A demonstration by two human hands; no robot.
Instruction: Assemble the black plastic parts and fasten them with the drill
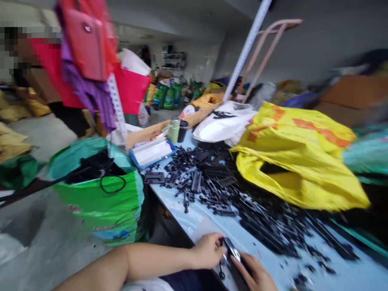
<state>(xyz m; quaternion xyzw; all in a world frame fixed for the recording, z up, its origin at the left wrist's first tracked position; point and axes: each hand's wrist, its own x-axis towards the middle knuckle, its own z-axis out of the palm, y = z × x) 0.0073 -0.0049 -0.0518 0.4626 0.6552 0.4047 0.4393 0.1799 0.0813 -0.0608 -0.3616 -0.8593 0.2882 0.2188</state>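
Observation:
At the table's near edge my left hand [208,251] is closed, thumb and fingers pinched at the upper end of a long black plastic piece [238,275]. My right hand [256,271] is wrapped round the same piece from the right, its fingers along a shiny section. A small black part with a round end [222,271] hangs below my left fingers. Motion blur hides finer detail. Just beyond both hands, many loose black plastic parts [222,190] are heaped across the light blue tabletop [188,218].
A yellow sack [300,157] lies on the table's right side, a white bag [224,121] behind the heap. To the left stands a green sack [103,210] holding black items. A blue tray [153,151] and a green cup [173,131] sit farther back. Another person stands far left.

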